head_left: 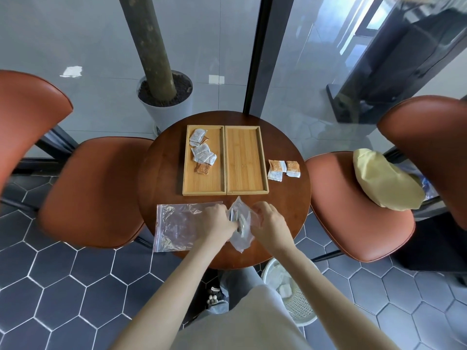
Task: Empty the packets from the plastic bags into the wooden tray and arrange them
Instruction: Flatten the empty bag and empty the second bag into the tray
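Note:
Two wooden trays lie side by side on the round table. The left tray point(192, 178) holds several white and orange packets point(203, 154); the right tray point(246, 160) holds nothing. Two more packets point(284, 169) lie on the table to the right of the trays. A flat clear plastic bag point(177, 226) lies at the table's near left edge. Between my hands stands a second clear bag point(240, 223) with packets inside. My left hand point(218, 221) grips its left side and my right hand point(269, 221) grips its right side.
Brown round table point(161, 173) with orange chairs on the left point(91, 193) and right point(353, 213); a yellow cushion point(384, 180) lies on the right chair. A potted tree trunk point(164, 97) stands behind, and a white basket point(290, 289) sits under the table's near edge.

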Demonstrator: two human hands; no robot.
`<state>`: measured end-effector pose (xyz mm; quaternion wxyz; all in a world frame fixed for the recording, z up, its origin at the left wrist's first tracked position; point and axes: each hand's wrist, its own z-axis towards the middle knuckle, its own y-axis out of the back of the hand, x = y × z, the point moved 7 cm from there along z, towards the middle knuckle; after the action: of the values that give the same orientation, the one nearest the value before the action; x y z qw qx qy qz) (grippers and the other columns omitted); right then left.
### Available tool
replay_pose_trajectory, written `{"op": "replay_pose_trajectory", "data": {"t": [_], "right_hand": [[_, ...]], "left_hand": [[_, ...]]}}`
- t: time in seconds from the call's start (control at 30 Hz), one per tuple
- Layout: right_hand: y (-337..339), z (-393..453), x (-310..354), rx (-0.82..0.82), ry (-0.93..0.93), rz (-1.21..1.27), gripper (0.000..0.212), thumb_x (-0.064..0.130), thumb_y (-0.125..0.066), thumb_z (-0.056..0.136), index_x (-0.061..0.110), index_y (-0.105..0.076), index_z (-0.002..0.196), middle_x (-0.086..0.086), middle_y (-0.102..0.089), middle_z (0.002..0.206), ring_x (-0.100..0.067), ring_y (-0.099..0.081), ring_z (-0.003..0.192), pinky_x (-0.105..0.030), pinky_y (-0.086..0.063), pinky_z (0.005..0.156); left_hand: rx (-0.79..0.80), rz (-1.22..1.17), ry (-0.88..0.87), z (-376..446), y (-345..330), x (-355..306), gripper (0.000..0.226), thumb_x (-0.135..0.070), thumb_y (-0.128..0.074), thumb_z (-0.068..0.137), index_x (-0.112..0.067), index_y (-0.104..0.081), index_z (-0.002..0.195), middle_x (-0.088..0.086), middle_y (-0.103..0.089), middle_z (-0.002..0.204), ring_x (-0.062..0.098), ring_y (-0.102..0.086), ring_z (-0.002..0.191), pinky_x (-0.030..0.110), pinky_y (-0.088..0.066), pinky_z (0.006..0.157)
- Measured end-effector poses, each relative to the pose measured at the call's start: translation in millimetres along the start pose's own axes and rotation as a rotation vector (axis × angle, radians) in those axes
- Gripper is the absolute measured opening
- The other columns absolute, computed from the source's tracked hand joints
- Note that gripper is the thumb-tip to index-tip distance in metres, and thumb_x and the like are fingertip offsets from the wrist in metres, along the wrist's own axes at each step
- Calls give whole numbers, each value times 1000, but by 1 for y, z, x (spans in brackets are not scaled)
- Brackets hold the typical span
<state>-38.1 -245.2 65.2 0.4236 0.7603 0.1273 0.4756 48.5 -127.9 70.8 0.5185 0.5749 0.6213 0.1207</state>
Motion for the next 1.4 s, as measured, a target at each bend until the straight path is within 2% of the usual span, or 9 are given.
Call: {"op": "replay_pose_trajectory", "data": {"t": [0.3, 0.53, 0.63, 0.73, 0.87, 0.93, 1.0, 1.1, 1.4], "right_hand": [[26, 2, -20, -108, -23, 0, 34, -8, -54, 80, 6, -64, 109, -9, -64, 112, -24, -63, 96, -28, -53, 75], [5, -19, -57, 83, -495, 1030, 21, 30, -48, 92, 18, -62, 102, -12, -63, 117, -15, -62, 102, -31, -44, 90], [-9, -25, -56, 124, -485, 1086, 27, 7, -43, 95, 16, -56, 117, -24, -56, 120, -21, -59, 113, -34, -46, 94], [-25, -30, -48, 112, -415, 1283, 41, 32, -50, 90, 2, -57, 117, -29, -56, 113, -43, -50, 106, -55, -39, 91], [-45, -38, -47, 101, -568, 1520, 30, 27, -47, 91, 7, -69, 92, -13, -69, 87, -25, -66, 80, -35, -56, 71], [-56, -41, -47, 111, -692, 1676, 38, 40, -57, 81, 11, -70, 101, -15, -71, 103, -26, -65, 98, -36, -56, 81], [-62, -42, -53, 123, -807, 1700, 45, 39, -61, 77, 8, -64, 110, -19, -62, 120, -30, -58, 112, -43, -48, 96], [-54, -34, -54, 165, -780, 1744, 40, 27, -38, 94, 10, -73, 85, -11, -75, 83, -24, -72, 77, -36, -58, 64], [-32, -7, -83, 96, -809, 1543, 31, 28, -49, 92, 7, -63, 109, -6, -74, 76, -20, -70, 66, -29, -56, 54]], "left_hand": [[115, -317, 107, 2, 7, 7, 14, -4, -68, 75, -5, -67, 88, 14, -73, 76, 19, -72, 62, 39, -61, 67], [171, -279, 34, -5, 13, -27, 8, -10, -66, 77, -8, -74, 76, 4, -74, 71, 14, -72, 63, 36, -61, 70], [205, -272, -13, -14, 26, -48, 9, -10, -65, 78, -7, -73, 75, 5, -74, 68, 15, -72, 66, 35, -61, 71], [259, -298, -104, -31, 47, -72, 5, -9, -64, 80, -10, -69, 78, 10, -74, 73, 15, -73, 65, 30, -61, 68], [327, -388, -191, -46, 72, -92, 8, -10, -64, 83, -5, -69, 87, 14, -74, 77, 16, -72, 63, 21, -57, 54], [351, -406, -212, -47, 80, -95, 10, -13, -65, 84, -5, -70, 89, 13, -74, 76, 16, -72, 60, 19, -54, 50], [342, -410, -222, -42, 86, -91, 11, -14, -65, 84, -6, -71, 89, 11, -74, 74, 15, -71, 59, 19, -54, 50], [224, -371, -235, -25, 93, -75, 11, -10, -64, 82, -9, -72, 89, 7, -74, 72, 13, -71, 63, 20, -55, 56], [96, -701, -84, 34, 79, -34, 17, -21, -58, 89, -11, -69, 96, 7, -72, 80, 13, -69, 62, 25, -56, 59]]}}
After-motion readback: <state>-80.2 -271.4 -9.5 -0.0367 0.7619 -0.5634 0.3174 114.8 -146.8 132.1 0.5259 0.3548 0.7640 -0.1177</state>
